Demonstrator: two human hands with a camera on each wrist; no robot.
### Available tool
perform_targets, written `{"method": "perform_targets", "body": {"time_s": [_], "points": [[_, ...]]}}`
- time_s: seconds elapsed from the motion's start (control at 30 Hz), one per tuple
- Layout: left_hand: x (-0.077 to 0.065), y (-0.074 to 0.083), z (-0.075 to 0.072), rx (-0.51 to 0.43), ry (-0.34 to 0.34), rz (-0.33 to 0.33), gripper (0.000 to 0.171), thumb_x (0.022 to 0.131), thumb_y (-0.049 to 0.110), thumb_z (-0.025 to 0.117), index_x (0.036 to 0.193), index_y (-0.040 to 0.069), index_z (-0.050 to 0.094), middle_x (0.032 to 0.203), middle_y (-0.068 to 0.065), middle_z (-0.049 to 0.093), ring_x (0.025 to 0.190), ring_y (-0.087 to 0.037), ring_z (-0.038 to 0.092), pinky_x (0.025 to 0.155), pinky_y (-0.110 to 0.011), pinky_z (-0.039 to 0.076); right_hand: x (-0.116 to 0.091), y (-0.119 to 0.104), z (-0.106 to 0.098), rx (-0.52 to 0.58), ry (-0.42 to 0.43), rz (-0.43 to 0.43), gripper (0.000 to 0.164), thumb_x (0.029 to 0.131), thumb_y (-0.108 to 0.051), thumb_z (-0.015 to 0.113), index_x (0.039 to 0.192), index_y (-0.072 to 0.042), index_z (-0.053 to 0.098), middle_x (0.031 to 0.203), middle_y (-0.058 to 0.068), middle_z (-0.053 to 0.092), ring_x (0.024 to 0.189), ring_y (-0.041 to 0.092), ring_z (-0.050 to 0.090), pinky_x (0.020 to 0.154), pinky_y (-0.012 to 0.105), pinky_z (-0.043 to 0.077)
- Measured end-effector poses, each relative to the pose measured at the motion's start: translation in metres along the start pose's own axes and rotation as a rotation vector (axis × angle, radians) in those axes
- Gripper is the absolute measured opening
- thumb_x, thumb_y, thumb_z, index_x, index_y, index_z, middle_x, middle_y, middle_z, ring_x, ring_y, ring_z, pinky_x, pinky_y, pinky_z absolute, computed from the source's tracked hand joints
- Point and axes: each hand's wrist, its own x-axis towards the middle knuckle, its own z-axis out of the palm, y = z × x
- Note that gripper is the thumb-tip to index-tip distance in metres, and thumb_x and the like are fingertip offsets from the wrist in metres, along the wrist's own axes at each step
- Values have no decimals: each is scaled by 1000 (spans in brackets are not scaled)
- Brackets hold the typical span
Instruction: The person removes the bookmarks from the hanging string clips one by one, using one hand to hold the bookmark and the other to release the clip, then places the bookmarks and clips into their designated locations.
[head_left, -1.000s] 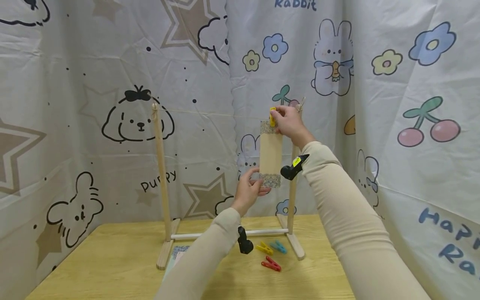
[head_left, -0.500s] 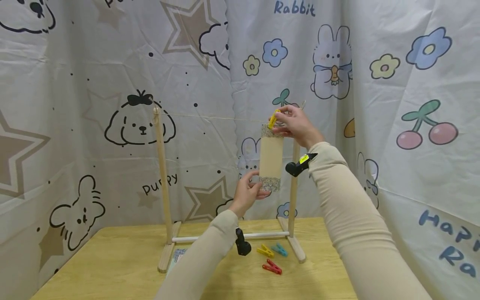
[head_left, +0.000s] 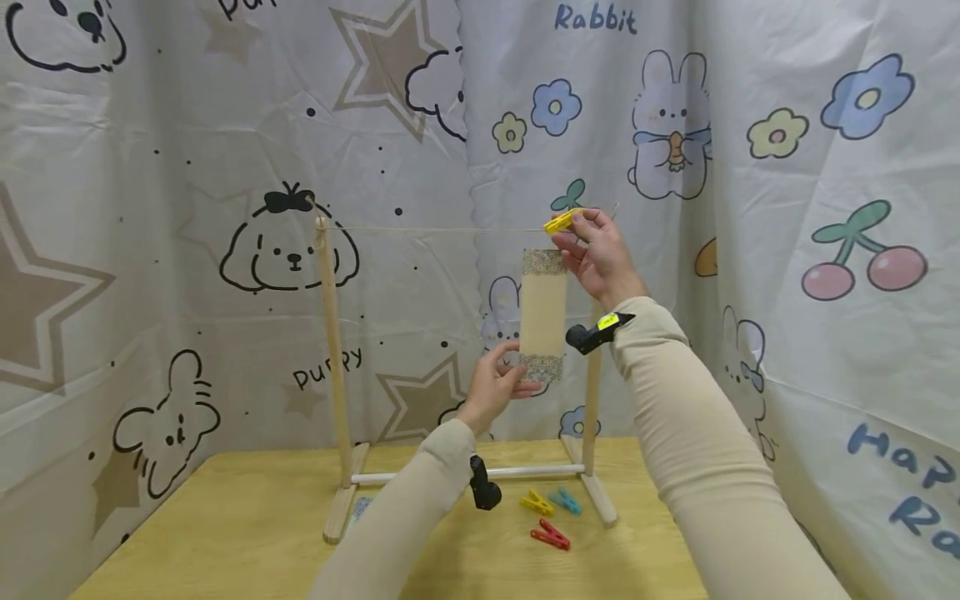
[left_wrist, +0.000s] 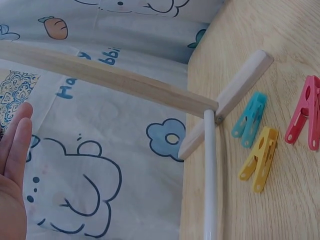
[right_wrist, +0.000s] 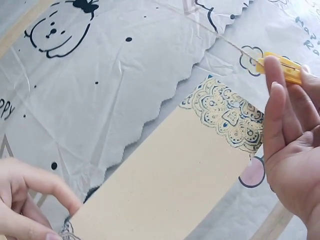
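Note:
My left hand (head_left: 495, 385) pinches the lower left edge of a cream card (head_left: 543, 312) with patterned bands at top and bottom. The card hangs upright, its top edge a little below the string (head_left: 435, 230). At the string, my right hand (head_left: 603, 254) pinches a yellow clothespin (head_left: 561, 221) that lies nearly level. In the right wrist view the string runs up to the tip of the clothespin (right_wrist: 280, 67); whether it is clamped there I cannot tell. The right hand's lower fingers are beside the card's upper right corner, and whether they touch it is unclear.
A wooden frame with a left post (head_left: 335, 358), a right post (head_left: 591, 400) and a white crossbar (head_left: 525, 472) carries the string. On the table (head_left: 210, 533) lie yellow (head_left: 537, 502), blue (head_left: 566, 500) and red (head_left: 551, 535) clothespins. A patterned card (head_left: 361, 507) shows partly behind my left forearm.
The yellow clothespin has come off the card's top edge and turned from upright to nearly level at the string. A gap has opened between card and string. My left hand keeps its hold.

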Motion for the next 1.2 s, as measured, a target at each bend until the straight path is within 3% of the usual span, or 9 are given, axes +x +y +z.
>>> {"method": "perform_targets", "body": {"time_s": [0.1, 0.3, 0.5, 0.77, 0.9, 1.2], "points": [[-1, -2, -3, 14, 5, 10, 37, 106, -4, 54, 141, 7, 56, 83, -26, 71, 85, -35, 76, 83, -50, 61, 0, 1, 2, 138, 13, -24, 15, 107, -23, 57, 119, -14, 57, 126, 9, 66, 74, 14, 73, 59, 20, 57], [-5, -1, -9, 15, 26, -21, 38, 106, -3, 54, 143, 6, 54, 90, -26, 73, 96, -50, 70, 80, -43, 63, -1, 4, 0, 419, 4, -57, 9, 107, -18, 57, 113, -13, 56, 152, 11, 51, 74, 22, 75, 58, 27, 61], [-6, 3, -17, 14, 35, -12, 40, 106, -3, 54, 145, 5, 52, 91, -28, 71, 95, -46, 71, 80, -40, 63, -5, 2, -1, 509, -24, -95, 12, 105, -19, 60, 114, -13, 59, 145, 8, 59, 80, 26, 75, 60, 27, 62], [-17, 3, -32, 19, 42, 10, 40, 105, -5, 54, 144, 2, 51, 89, -30, 72, 89, -37, 75, 80, -41, 63, -20, 8, -5, 550, -92, -72, 14, 106, -19, 58, 119, -14, 59, 129, 7, 68, 73, 21, 73, 60, 26, 61], [-27, 4, -43, 32, 44, 22, 40, 105, -5, 54, 145, 0, 50, 86, -26, 72, 86, -34, 76, 80, -41, 63, -31, 12, -10, 512, -133, -68, 17, 107, -19, 57, 124, -14, 58, 125, 7, 70, 72, 19, 72, 60, 25, 61], [-67, 20, -59, 70, 65, 35, 42, 103, -6, 57, 144, -1, 52, 75, -23, 67, 82, -34, 76, 74, -41, 64, -62, 17, -23, 366, -276, -32, 23, 110, -22, 51, 131, -12, 50, 128, 8, 64, 76, 20, 70, 63, 25, 59]]}}
